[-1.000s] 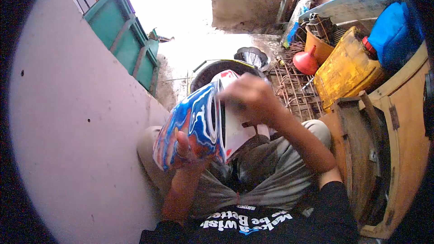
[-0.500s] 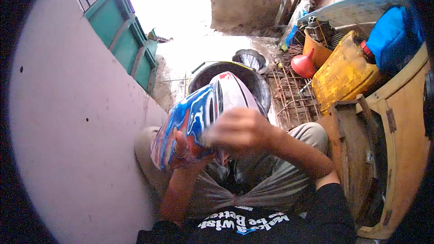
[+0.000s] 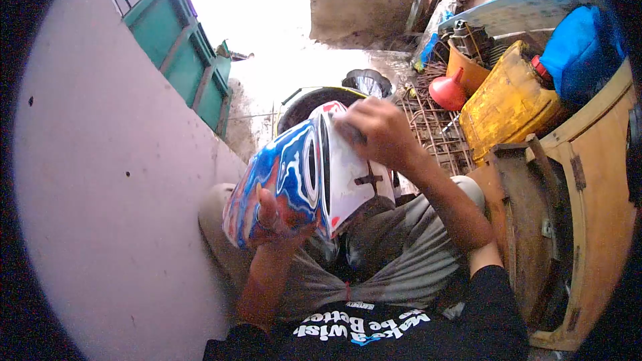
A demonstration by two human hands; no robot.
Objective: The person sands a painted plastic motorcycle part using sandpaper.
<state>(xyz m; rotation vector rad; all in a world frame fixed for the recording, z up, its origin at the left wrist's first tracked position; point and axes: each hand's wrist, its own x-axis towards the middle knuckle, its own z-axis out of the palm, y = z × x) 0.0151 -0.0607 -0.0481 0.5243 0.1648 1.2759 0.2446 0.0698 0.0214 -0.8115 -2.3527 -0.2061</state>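
A glossy curved shell (image 3: 284, 170), painted in swirling blue, red and white, rests over my lap. Its right side is white with a dark cross mark, and a black groove divides the two sides. My left hand (image 3: 271, 217) grips the shell's lower left part. Its thumb lies on the painted face, and the other fingers are hidden underneath. My right hand (image 3: 378, 130), slightly blurred, is closed on a small dark pad (image 3: 350, 132) pressed against the upper white side. The exact kind of pad is unclear.
Beyond the shell are a black tub (image 3: 311, 101) and a dark scalloped basin (image 3: 368, 82). On the right are a yellow jerrycan (image 3: 511, 103), a red funnel (image 3: 448, 91), rusty metal mesh (image 3: 428, 127) and wooden furniture (image 3: 528, 220). A pale wall (image 3: 127, 227) stands close on the left.
My right hand has moved up and away from the shell's lower middle to its upper white side, uncovering the cross mark. The left hand keeps its hold.
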